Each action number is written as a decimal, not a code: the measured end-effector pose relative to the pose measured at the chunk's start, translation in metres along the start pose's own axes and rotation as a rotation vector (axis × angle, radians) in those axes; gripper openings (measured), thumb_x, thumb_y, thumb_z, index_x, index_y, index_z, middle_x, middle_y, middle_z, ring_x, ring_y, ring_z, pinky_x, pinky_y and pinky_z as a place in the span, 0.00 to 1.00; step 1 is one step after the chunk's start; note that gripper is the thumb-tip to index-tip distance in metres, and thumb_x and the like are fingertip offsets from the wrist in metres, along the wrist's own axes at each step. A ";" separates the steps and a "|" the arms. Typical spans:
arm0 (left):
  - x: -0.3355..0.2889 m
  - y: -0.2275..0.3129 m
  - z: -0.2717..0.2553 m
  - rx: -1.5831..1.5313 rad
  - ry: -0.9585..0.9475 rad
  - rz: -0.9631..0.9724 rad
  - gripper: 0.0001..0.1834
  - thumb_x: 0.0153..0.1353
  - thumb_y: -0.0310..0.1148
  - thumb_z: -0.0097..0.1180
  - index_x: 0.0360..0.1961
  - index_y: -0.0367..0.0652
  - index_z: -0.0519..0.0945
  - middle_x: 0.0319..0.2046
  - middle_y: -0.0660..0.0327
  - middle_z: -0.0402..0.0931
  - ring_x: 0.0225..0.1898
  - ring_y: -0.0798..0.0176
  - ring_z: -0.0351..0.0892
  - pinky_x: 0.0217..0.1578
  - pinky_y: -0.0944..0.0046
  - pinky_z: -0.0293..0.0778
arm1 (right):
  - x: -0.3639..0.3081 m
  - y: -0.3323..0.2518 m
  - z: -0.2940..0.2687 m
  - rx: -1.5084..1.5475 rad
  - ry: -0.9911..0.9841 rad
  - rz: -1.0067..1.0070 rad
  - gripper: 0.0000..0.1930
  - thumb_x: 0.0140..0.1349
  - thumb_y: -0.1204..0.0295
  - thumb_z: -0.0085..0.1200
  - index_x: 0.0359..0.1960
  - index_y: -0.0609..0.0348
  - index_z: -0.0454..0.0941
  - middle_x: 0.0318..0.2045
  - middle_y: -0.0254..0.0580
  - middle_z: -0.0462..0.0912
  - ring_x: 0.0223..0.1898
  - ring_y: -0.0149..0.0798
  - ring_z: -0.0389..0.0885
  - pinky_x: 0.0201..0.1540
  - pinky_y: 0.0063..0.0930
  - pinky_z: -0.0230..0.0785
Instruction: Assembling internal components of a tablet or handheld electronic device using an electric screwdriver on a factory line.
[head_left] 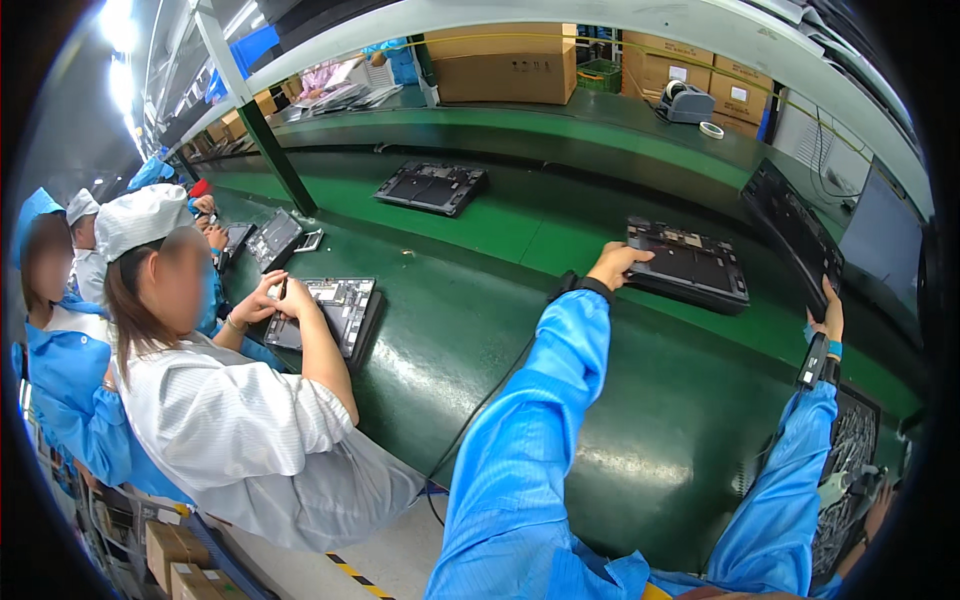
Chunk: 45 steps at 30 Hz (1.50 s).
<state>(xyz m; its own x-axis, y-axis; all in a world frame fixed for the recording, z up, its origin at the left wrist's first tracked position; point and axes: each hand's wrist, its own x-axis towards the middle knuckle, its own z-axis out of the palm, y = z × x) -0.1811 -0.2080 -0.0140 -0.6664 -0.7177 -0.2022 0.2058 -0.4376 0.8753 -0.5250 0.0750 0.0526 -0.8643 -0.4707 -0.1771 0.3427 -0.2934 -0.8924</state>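
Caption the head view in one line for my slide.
Left hand gripping an opened laptop base, right hand holding a tilted second base, at a green conveyor.

Electronics factory, capped workers [240,400], opened laptops [690,262]

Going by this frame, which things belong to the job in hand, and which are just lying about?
Job in hand:
- flat laptop, its edge held by the left hand
- tilted laptop, held by the right hand

Apparently just lying about:
- tape dispenser
- tape roll
- large cardboard box
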 end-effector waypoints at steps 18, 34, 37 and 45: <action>-0.138 -0.001 0.013 0.017 0.197 0.084 0.20 0.61 0.40 0.53 0.45 0.33 0.75 0.36 0.63 0.75 0.39 0.71 0.71 0.40 0.70 0.68 | -0.276 0.075 -0.048 0.001 -0.149 0.297 0.16 0.58 0.70 0.57 0.47 0.62 0.75 0.44 0.39 0.78 0.44 0.35 0.78 0.47 0.29 0.71; -0.298 -0.075 0.027 0.797 0.026 0.269 0.31 0.49 0.29 0.65 0.55 0.35 0.69 0.46 0.53 0.75 0.42 0.62 0.75 0.40 0.65 0.73 | -0.347 0.084 -0.115 -0.754 -0.225 0.074 0.20 0.58 0.68 0.57 0.46 0.73 0.71 0.39 0.42 0.77 0.39 0.29 0.72 0.45 0.22 0.65; -0.300 -0.070 0.024 0.723 0.013 0.187 0.33 0.50 0.20 0.62 0.58 0.33 0.65 0.44 0.56 0.70 0.36 0.69 0.73 0.34 0.72 0.73 | -0.350 0.074 -0.093 -0.970 -0.202 -0.045 0.16 0.53 0.69 0.61 0.36 0.73 0.76 0.26 0.38 0.79 0.30 0.25 0.71 0.35 0.23 0.66; -0.292 -0.057 0.041 0.643 -0.080 0.054 0.31 0.51 0.17 0.59 0.57 0.33 0.64 0.46 0.54 0.69 0.34 0.70 0.76 0.35 0.72 0.74 | -0.362 0.069 -0.093 -1.239 0.008 -0.356 0.21 0.46 0.65 0.65 0.38 0.69 0.77 0.28 0.48 0.79 0.28 0.43 0.77 0.33 0.31 0.68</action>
<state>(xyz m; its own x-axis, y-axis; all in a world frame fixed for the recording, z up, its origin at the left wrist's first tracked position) -0.0282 0.0485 0.0134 -0.7234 -0.6763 -0.1390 -0.2129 0.0271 0.9767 -0.2230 0.3027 0.0166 -0.8406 -0.5203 0.1506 -0.4709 0.5646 -0.6779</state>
